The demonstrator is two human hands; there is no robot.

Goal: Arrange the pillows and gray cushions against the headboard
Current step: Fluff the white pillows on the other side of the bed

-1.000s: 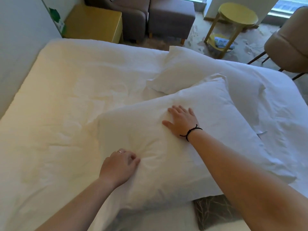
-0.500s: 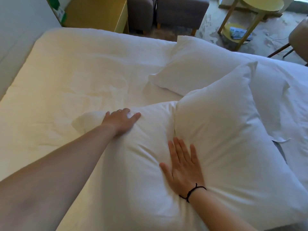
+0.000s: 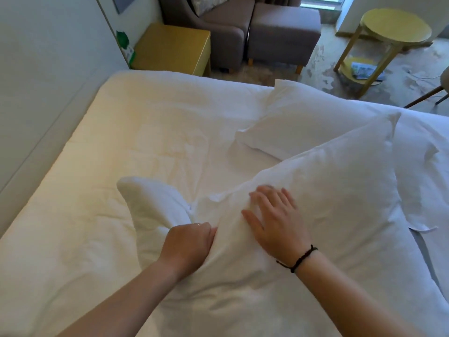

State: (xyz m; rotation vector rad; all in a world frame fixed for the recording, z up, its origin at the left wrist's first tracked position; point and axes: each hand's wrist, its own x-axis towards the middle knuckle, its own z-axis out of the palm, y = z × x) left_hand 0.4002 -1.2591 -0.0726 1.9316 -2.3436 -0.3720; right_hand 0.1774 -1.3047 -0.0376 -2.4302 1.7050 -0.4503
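Gripping a bunched fold of the near pillow (image 3: 315, 215), the left hand (image 3: 188, 245) has its fingers curled into the white fabric at the crease where the pillow bends, a thin ring (image 3: 198, 224) showing on one finger. Just beside it, the right hand (image 3: 274, 220) lies flat on the same pillow with its fingers spread and straight, pressing the cover; a black cord bracelet (image 3: 297, 260) circles that wrist. The pillow's left corner (image 3: 150, 203) juts up toward the middle of the bed, while its larger part rises to the right. A second white pillow (image 3: 303, 122) lies behind it, farther across the mattress, its near edge partly hidden by the first. Both rest on the bed (image 3: 121, 142), covered in a rumpled white duvet. A pale wall (image 3: 48, 69) borders the bed on the left. Beyond the far edge stand a yellow nightstand (image 3: 175, 47), a gray armchair (image 3: 218, 32) with a matching footstool (image 3: 284, 32), and a round yellow side table (image 3: 396, 27) on a worn, mottled floor (image 3: 340, 76).
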